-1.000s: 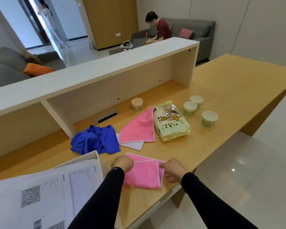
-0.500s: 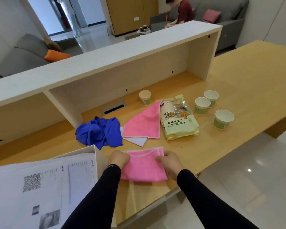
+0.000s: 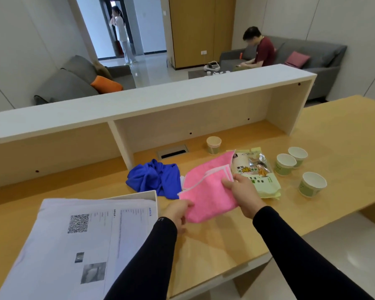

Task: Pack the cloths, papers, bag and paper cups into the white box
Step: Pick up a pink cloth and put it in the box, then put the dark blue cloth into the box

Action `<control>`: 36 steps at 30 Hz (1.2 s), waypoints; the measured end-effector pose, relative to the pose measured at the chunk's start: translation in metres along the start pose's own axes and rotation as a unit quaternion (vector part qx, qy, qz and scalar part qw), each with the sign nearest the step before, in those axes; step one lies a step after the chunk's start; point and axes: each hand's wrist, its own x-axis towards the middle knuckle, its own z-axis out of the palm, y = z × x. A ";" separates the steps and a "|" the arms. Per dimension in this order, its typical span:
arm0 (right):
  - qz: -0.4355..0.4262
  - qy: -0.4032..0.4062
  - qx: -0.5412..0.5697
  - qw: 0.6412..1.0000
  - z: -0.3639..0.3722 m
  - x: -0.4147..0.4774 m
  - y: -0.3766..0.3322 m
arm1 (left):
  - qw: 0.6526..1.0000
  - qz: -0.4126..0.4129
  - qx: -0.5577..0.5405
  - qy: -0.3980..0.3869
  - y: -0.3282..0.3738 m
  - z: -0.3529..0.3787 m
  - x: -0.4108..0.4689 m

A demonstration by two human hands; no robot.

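A folded pink cloth is lifted off the desk, held by both hands: my left hand grips its lower left edge, my right hand pinches its right corners. Behind it lies a second pink cloth and a crumpled blue cloth. A pale green bag rests to the right. Printed papers cover the white box at lower left. Several paper cups stand around: one at the back, three at the right.
A long white shelf runs over the back of the wooden desk, with a cable slot beneath it. The desk's front edge is close below my arms. Beyond, a person sits on a grey sofa and another stands in the corridor.
Both hands have raised the pink cloth off the desk and folded it smaller. The view has tilted up.
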 end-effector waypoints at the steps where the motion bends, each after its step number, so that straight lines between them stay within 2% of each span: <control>1: -0.011 -0.005 0.008 1.000 0.005 0.000 -0.010 | 0.998 0.001 -0.065 -0.021 0.006 -0.008 -0.003; 3: -0.029 -0.022 0.027 0.999 0.018 -0.001 -0.028 | 0.975 0.012 -0.210 -0.076 0.018 -0.021 -0.014; 6: -0.041 -0.026 0.062 0.997 0.038 -0.004 -0.048 | 0.959 0.091 -0.261 -0.069 0.035 -0.033 -0.026; 10: -0.054 -0.002 0.031 0.998 0.062 -0.011 -0.059 | 0.940 0.262 -0.201 0.085 0.057 -0.070 -0.045; 14: -0.039 -0.045 -0.021 0.998 0.102 -0.021 -0.058 | 0.924 0.325 -0.099 0.174 0.049 -0.136 -0.065; 18: -0.011 -0.118 -0.093 0.989 0.157 -0.032 -0.046 | 0.914 0.318 0.038 0.249 0.019 -0.199 -0.080; 23: 0.035 -0.189 -0.236 0.952 0.213 -0.043 -0.027 | 0.903 0.206 0.256 0.275 -0.017 -0.260 -0.099; 27: 0.106 -0.248 -0.305 0.913 0.237 -0.047 -0.015 | 0.853 0.143 0.407 0.295 -0.032 -0.278 -0.099; 29: 0.086 -0.227 -0.316 0.917 0.241 -0.040 -0.016 | 0.823 0.180 0.412 0.346 -0.028 -0.279 -0.097; 31: 0.041 -0.175 -0.280 0.943 0.241 -0.032 -0.024 | 0.812 0.239 0.367 0.385 -0.017 -0.280 -0.096; 33: 0.002 -0.120 -0.225 0.967 0.236 -0.025 -0.035 | 0.821 0.286 0.318 0.378 -0.001 -0.276 -0.089; 36: -0.022 -0.060 -0.141 0.988 0.216 -0.011 -0.041 | 0.840 0.337 0.270 0.328 0.024 -0.258 -0.074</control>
